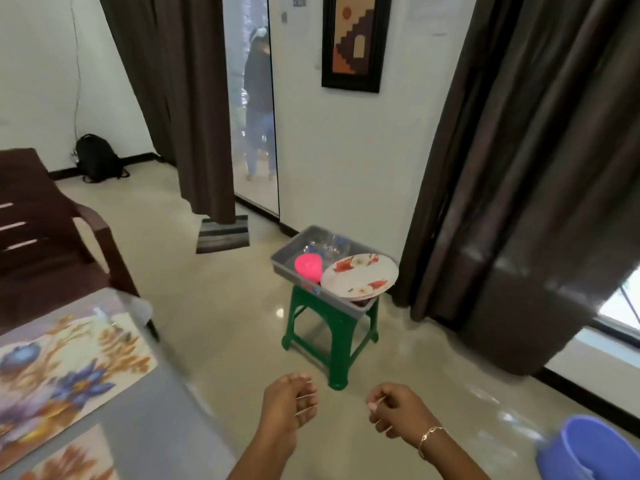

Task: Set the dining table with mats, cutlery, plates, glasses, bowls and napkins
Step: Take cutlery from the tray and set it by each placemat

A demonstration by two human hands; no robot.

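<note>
Both hands low over the shiny floor, nothing in either. Left hand (289,403) loosely curled, knuckles up; right hand (391,408) curled a bit more, thumb by the forefinger, thin bracelet on the wrist. Well ahead of them, a grey tray (285,263) on a green stool (332,327), by the wall between the curtains. In the tray: flowered plate (360,275) tipped up over the near right rim, pink bowl (308,266) just left of it, clear glasses (325,245) behind, pretty blurry tbh. Lower left, corner of the grey desk (166,427) with two floral mats (69,375) flat on it. Brown chair (41,237) behind the desk, blue bucket (588,448) at bottom right.
</note>
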